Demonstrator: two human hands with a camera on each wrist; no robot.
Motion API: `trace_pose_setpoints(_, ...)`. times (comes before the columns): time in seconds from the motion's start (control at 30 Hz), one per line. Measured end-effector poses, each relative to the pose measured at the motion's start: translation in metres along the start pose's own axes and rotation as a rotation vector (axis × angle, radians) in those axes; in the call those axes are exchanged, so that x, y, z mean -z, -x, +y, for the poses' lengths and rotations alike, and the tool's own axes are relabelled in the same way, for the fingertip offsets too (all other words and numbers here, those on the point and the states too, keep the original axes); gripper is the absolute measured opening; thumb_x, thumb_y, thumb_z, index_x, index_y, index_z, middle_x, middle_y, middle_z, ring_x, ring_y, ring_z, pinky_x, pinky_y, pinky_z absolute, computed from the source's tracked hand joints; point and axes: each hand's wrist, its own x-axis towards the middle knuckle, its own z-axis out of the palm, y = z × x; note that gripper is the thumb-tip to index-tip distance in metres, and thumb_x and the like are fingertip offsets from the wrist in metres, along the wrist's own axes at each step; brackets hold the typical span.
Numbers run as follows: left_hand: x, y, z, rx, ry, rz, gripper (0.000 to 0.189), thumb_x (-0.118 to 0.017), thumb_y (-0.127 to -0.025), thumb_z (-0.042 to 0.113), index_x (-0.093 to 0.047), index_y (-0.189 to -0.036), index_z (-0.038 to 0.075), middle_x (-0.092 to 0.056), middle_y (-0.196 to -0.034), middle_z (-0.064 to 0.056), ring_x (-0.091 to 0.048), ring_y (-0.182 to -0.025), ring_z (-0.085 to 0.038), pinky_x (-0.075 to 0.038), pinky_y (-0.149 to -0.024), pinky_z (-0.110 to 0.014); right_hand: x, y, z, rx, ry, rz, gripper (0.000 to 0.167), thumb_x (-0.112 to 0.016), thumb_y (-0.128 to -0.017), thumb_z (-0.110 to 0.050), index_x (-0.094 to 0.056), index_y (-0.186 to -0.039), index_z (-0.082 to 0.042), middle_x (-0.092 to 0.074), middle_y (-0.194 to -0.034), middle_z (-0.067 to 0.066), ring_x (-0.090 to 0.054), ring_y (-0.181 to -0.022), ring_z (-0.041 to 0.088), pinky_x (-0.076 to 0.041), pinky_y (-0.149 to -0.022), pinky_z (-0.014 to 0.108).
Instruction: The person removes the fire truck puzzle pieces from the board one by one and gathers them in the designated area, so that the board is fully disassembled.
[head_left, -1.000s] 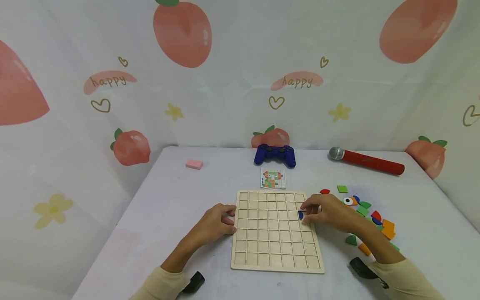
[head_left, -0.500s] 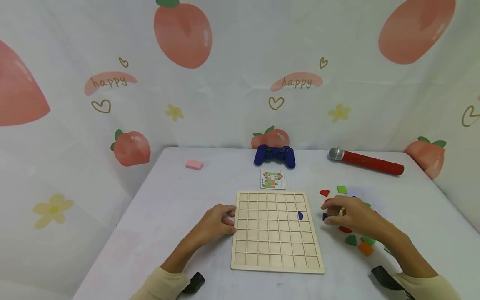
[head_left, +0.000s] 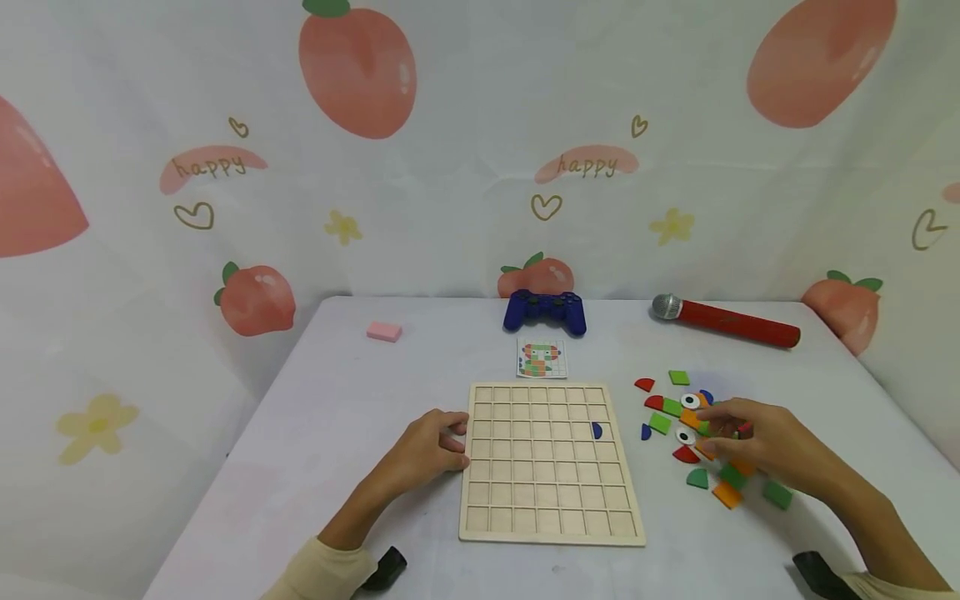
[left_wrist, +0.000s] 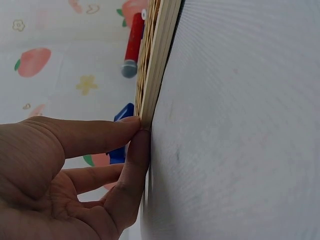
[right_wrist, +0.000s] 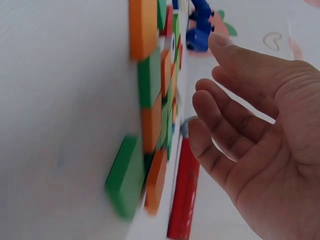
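Observation:
The left hand (head_left: 427,446) is at the left edge of a wooden grid board (head_left: 549,503); in the left wrist view its thumb and a finger meet at the rim of the board (left_wrist: 159,60), pinching it. One dark blue half-round piece (head_left: 597,430) lies in a cell near the board's right side. Above a scatter of coloured flat pieces hovers the right hand (head_left: 772,442), fingers loosely bent, nothing between them. Under it are orange, red and green pieces, such as a green square (right_wrist: 150,77), plus white eye discs (head_left: 690,402). Part of the scatter is hidden behind the hand.
Behind the board lies a small pattern card (head_left: 542,358) with a coloured grid figure. Along the back of the table are a blue game controller (head_left: 544,312), a red microphone (head_left: 738,323) and a pink block (head_left: 385,332). A peach-print cloth hangs behind.
The right hand has moved right, from the board's right edge to over the loose pieces, leaving the blue half-round piece in its cell. The left hand stays at the board's left edge.

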Motion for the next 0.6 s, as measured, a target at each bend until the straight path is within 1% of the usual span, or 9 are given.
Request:
trace_pose_setpoints(0.1, 0.000, 0.000, -0.001, -0.006, -0.002, 0.001, 0.064, -0.083, -0.084, 0.000, -0.060, -0.144, -0.005, -0.064, -0.120, -0.010, -0.069, -0.100, -0.018, -0.059, -0.084, -0.034, 0.003, 0.006, 0.011, -0.016, 0.014, 0.016, 0.046, -0.085, -0.091, -0.032, -0.074, -0.125, -0.003, -0.069, -0.098, -0.001, -0.060, -0.089, 0.017, -0.054, -0.068, 0.022)
trace_pose_setpoints(0.3, 0.000, 0.000, -0.002, -0.013, -0.002, 0.004, 0.064, -0.082, -0.084, 0.001, -0.061, -0.144, -0.004, -0.064, -0.119, -0.009, -0.070, -0.100, -0.017, -0.059, -0.085, -0.034, 0.009, 0.018, 0.031, -0.060, 0.005, 0.029, 0.048, -0.085, -0.091, -0.035, -0.074, -0.124, -0.003, -0.071, -0.101, -0.001, -0.056, -0.082, 0.003, -0.053, -0.070, 0.021)
trace_pose_setpoints(0.37, 0.000, 0.000, -0.002, -0.013, -0.001, 0.003, 0.064, -0.082, -0.084, 0.000, -0.060, -0.144, -0.004, -0.063, -0.119, -0.009, -0.070, -0.101, -0.017, -0.059, -0.085, -0.034, 0.012, 0.020, 0.038, -0.081, 0.017, 0.032, 0.051, -0.085, -0.091, -0.037, -0.073, -0.126, -0.002, -0.072, -0.102, 0.000, -0.055, -0.081, 0.001, -0.053, -0.069, 0.021)
trace_pose_setpoints(0.47, 0.000, 0.000, -0.002, -0.014, -0.001, 0.002, 0.064, -0.082, -0.085, 0.000, -0.060, -0.144, -0.004, -0.063, -0.120, -0.009, -0.070, -0.101, -0.018, -0.059, -0.085, -0.034, 0.017, 0.023, 0.047, -0.119, 0.041, 0.027, 0.053, -0.084, -0.091, -0.037, -0.071, -0.127, 0.000, -0.072, -0.102, 0.002, -0.059, -0.087, 0.008, -0.052, -0.068, 0.020)
trace_pose_setpoints(0.6, -0.001, 0.000, -0.002, -0.010, -0.005, 0.001, 0.064, -0.082, -0.085, 0.000, -0.060, -0.145, -0.004, -0.063, -0.120, -0.009, -0.069, -0.101, -0.018, -0.059, -0.085, -0.035, 0.018, 0.026, 0.058, -0.168, 0.051, 0.010, 0.056, -0.085, -0.091, -0.035, -0.070, -0.126, 0.005, -0.074, -0.103, 0.006, -0.062, -0.094, 0.023, -0.052, -0.067, 0.023)
